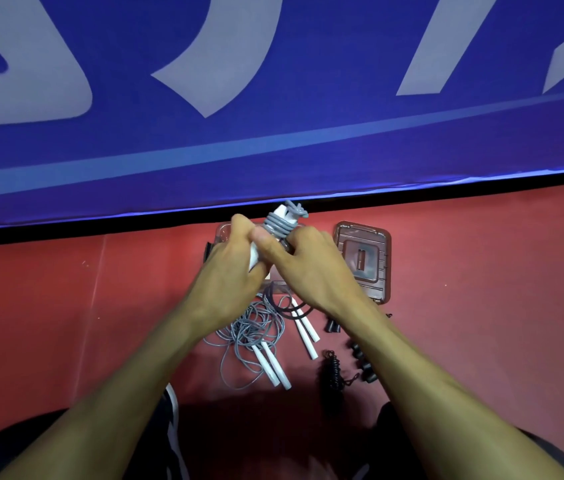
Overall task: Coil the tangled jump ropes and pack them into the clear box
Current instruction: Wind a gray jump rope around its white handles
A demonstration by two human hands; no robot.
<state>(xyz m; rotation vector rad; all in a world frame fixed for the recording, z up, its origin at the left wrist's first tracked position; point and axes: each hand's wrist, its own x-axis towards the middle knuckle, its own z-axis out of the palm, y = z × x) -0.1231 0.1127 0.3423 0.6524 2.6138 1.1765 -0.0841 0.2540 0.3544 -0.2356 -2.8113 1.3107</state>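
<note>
Item: grey jump rope bundle (282,225), wound round its white handles, gripped by left hand (235,261) and right hand (303,261) above the clear box (222,233), far centre. Risk: loose end slips, coils spring undone. Grey tangle (249,332) nearer remains unsorted.

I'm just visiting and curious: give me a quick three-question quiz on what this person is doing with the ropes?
1. True or false: both hands grip the grey rope bundle wound round white handles.
2. Where does the box lid lie? A. on the clear box; B. on the floor, right of it; C. in the person's lap.
3. Fill in: the loose rope on the floor is still ____.

Key: 1 true; 2 B; 3 tangled. The left hand and right hand meet on the bundle.
</note>
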